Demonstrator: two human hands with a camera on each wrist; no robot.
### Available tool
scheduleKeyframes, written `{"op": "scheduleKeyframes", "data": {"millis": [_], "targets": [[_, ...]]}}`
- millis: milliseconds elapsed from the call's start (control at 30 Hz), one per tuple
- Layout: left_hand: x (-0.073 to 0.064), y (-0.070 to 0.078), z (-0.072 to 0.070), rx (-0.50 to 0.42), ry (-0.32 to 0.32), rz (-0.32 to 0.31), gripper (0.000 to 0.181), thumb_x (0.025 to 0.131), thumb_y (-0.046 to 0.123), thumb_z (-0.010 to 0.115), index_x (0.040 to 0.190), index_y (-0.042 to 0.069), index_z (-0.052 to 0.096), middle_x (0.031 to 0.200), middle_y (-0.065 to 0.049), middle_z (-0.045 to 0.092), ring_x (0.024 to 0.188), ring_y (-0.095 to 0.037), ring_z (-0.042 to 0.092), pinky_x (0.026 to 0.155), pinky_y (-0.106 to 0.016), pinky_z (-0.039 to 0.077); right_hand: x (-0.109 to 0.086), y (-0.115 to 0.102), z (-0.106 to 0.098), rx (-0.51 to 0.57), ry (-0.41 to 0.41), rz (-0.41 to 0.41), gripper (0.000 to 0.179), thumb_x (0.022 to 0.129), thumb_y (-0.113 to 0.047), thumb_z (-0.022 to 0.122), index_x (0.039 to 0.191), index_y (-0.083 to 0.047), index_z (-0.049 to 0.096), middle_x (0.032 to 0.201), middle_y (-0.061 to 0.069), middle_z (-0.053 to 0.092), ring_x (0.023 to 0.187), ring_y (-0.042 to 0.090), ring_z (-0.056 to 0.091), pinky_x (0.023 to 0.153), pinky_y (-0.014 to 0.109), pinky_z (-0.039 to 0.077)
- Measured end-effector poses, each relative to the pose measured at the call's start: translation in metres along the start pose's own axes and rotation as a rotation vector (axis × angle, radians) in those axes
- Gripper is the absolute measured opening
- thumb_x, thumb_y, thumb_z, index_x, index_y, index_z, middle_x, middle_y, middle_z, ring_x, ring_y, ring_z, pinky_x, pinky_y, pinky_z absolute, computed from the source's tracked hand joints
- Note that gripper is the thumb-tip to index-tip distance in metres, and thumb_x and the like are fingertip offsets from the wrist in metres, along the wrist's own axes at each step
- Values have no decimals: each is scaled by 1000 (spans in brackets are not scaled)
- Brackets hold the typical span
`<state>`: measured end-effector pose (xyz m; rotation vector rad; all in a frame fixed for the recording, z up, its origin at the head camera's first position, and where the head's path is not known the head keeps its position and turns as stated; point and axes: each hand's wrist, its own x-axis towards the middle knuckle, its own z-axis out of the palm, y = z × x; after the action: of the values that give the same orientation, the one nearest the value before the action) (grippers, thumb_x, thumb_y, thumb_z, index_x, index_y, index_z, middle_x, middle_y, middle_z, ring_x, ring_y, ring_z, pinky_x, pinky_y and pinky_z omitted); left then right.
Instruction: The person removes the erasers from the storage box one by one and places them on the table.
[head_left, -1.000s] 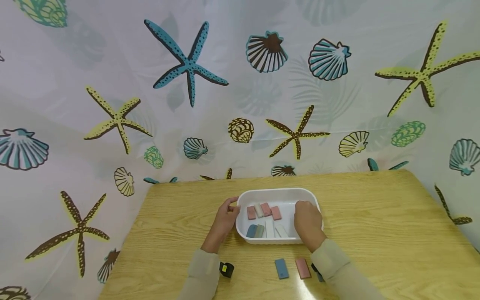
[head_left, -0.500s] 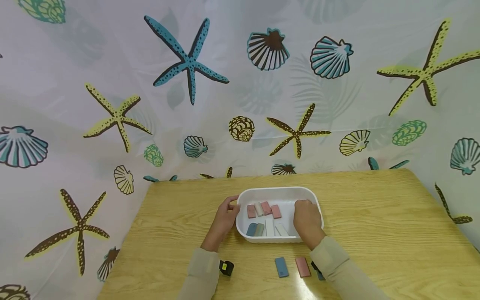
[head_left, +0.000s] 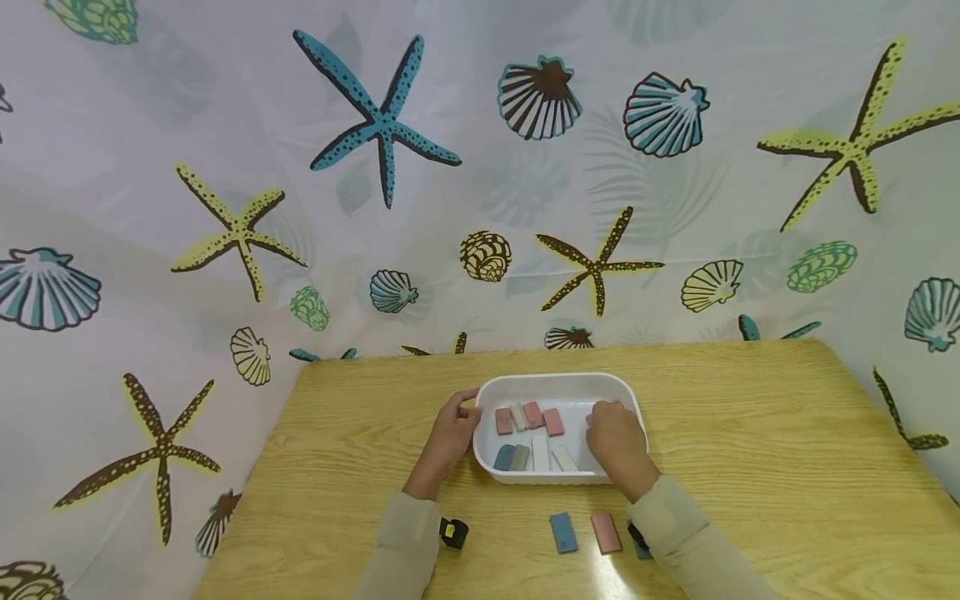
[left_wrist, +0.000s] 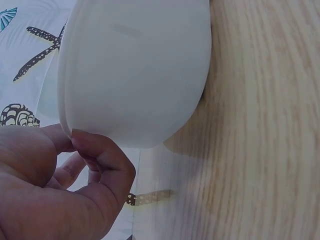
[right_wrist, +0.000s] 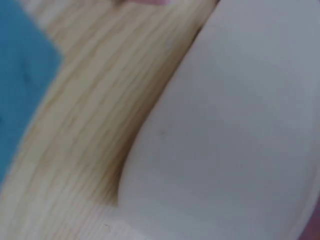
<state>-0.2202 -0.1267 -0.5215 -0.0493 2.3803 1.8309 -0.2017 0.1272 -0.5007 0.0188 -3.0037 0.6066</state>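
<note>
A white plastic tray (head_left: 555, 477) stands on the table, several erasers lying in it. My left hand (head_left: 452, 429) pinches the tray's left rim between thumb and fingers, as the left wrist view shows up close. Over the tray's right part is my right hand (head_left: 617, 437), fingers curled down inside it. A bit of a pink eraser (head_left: 589, 420) peeks out at its fingertips; the rest is hidden by the hand. In the back row lie pink erasers (head_left: 553, 422) and a whitish one (head_left: 519, 417). The front row has a blue eraser (head_left: 505, 457), a greenish-beige one (head_left: 520, 457) and white ones (head_left: 540, 455).
In front of the tray, a blue eraser (head_left: 563, 532) and a pink eraser (head_left: 606, 532) lie on the wooden table (head_left: 750, 450). Another blue piece (head_left: 641, 550) is partly covered by the right sleeve. A patterned cloth (head_left: 435, 225) hangs behind the table.
My right hand has shifted slightly inside the tray, and a bit of pink now shows at its fingertips. The left hand stays on the rim.
</note>
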Motion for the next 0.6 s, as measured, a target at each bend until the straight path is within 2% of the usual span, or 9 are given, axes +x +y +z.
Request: {"op": "scheduleKeyframes", "data": {"millis": [100, 200, 400, 600], "targets": [[-1, 0, 0, -1, 4, -6, 35, 96, 18, 52, 131, 16, 50, 95, -12, 51, 84, -31, 55, 68, -36, 51, -3, -2, -7, 78, -55, 7, 22, 86, -12, 62, 69, 1, 57, 66, 15, 56, 60, 27, 55, 54, 42, 46], [-1, 1, 0, 1, 3, -5, 35, 96, 19, 52, 131, 15, 50, 95, -12, 51, 84, -31, 55, 67, -36, 51, -5, -4, -14, 151, -93, -7, 19, 83, -13, 65, 72, 2, 60, 68, 10, 56, 60, 21, 50, 57, 37, 45], [1, -1, 0, -8, -4, 8, 36, 96, 18, 52, 132, 13, 50, 94, -13, 51, 83, -32, 55, 67, -36, 50, -9, -5, -24, 262, -119, -57, 25, 84, -17, 66, 89, 7, 66, 79, 11, 64, 71, 19, 57, 65, 37, 49], [1, -1, 1, -1, -9, 10, 36, 96, 18, 52, 131, 13, 50, 93, -13, 51, 83, -32, 56, 65, -35, 51, -15, -6, -31, 358, -182, -18, 29, 87, -24, 64, 94, 3, 65, 81, 5, 62, 73, 17, 55, 66, 34, 48]]}}
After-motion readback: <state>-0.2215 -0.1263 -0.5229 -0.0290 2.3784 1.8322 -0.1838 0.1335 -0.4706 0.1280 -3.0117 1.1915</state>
